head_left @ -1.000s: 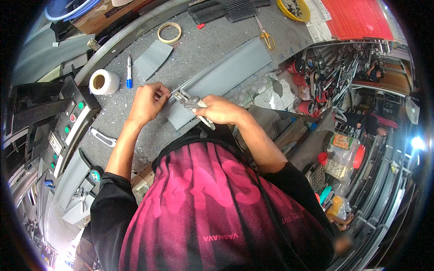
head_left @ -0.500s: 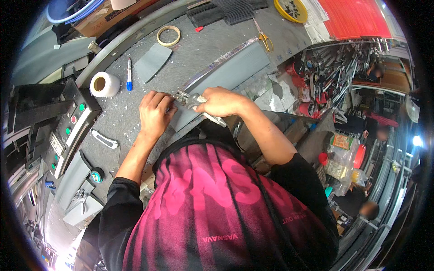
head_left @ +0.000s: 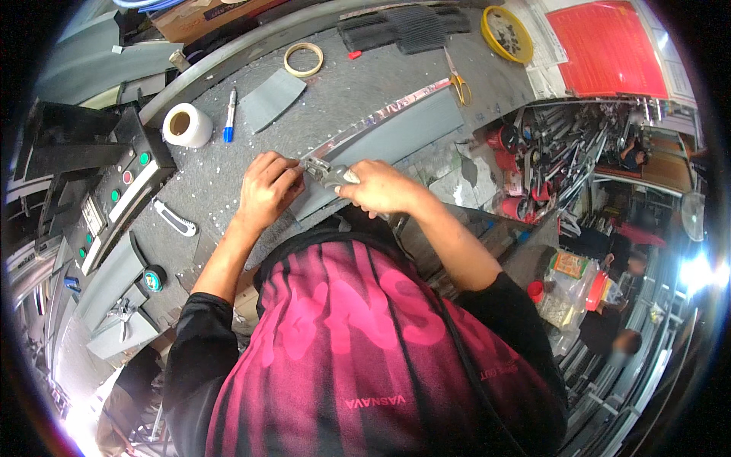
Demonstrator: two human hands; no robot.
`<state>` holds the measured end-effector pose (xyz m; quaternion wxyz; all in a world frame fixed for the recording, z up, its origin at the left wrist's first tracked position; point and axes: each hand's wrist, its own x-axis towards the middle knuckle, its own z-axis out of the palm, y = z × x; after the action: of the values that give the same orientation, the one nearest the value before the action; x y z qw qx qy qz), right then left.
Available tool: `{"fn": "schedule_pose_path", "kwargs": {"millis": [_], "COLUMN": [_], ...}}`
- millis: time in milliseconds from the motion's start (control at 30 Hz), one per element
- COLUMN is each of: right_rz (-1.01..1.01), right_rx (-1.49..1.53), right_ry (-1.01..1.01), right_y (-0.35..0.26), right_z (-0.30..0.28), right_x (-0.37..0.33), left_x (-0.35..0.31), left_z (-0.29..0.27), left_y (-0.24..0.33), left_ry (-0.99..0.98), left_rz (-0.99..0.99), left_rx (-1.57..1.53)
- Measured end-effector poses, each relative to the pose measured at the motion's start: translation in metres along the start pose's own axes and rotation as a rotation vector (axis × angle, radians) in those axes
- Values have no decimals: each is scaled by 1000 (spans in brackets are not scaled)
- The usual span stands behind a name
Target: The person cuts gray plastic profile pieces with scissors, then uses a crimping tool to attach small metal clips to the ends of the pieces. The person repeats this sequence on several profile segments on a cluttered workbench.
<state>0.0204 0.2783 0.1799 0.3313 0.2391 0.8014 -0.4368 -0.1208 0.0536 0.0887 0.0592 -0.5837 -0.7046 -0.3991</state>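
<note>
A long grey flexible strip lies slantwise on the worktable, its near end between my hands. My right hand is wrapped round a metal plier-like hand tool, whose jaws sit at the left end of the strip. Its handles are mostly hidden in my palm. Close to the jaws, my left hand is closed with fingertips pinched together at the strip's corner. What lies between those fingertips is too small to make out.
Around the worktable lie a white roll, a blue-capped marker, a tape ring, a utility knife, yellow-handled scissors and a yellow bowl. A button panel stands at left.
The tool's handles, spread apart earlier, are now squeezed together in my right hand. My left hand stays near the jaws. The whole view has shifted slightly.
</note>
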Motion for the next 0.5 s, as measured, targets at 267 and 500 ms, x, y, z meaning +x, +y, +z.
{"fn": "schedule_pose_path", "kwargs": {"millis": [267, 500], "right_rz": [-356, -396], "right_rx": [-41, 57], "right_ry": [405, 458], "right_y": [40, 58], "right_z": [63, 85], "right_x": [20, 24], "left_x": [-42, -43], "left_z": [15, 56], "left_y": [77, 73], "left_ry": [333, 565], "left_rz": [-602, -1425], "left_rx": [-188, -1058]}}
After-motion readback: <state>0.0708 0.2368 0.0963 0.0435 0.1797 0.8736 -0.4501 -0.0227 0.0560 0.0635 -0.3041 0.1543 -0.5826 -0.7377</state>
